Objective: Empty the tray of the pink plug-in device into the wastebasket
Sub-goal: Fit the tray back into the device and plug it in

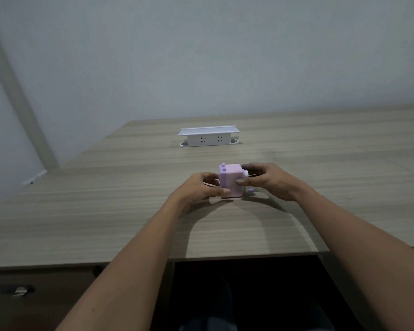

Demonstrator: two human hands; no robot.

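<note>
A small pink box-shaped device (231, 180) stands upright on the wooden desk (129, 211), a little beyond the middle. It has little knobs on top and a round white-and-pink part sticking out of its right side. My left hand (202, 187) grips its left side and lower front corner. My right hand (270, 181) holds its right side, fingers around the protruding part. The tray is not distinguishable, and no wastebasket is in view.
A white pop-up socket box (208, 137) with its lid raised stands farther back on the desk. The wall rises just behind the desk. Below the front edge is a dark knee space, with a drawer front and metal knob (19, 291) at lower left.
</note>
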